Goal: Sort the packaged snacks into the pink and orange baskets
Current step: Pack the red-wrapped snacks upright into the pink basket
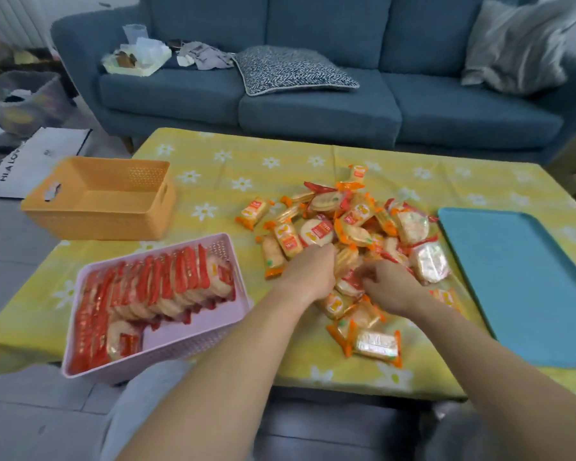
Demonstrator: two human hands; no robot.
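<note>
A heap of packaged snacks (356, 227) in orange and red wrappers lies in the middle of the yellow tablecloth. My left hand (308, 272) reaches into the near side of the heap, fingers curled down among the packs. Beside it my right hand (388, 284) curls its fingers on a red-wrapped snack (350, 282) at the heap's near edge. The pink basket (210, 322) at the near left holds rows of red-wrapped snacks standing on edge. Behind it the orange basket (97, 217) stands with nothing visible inside.
A blue tray (526, 287) lies flat on the right of the table (253, 174). A blue sofa (313, 108) with cushions runs along the far side. Bags and a storage box stand on the floor at the far left.
</note>
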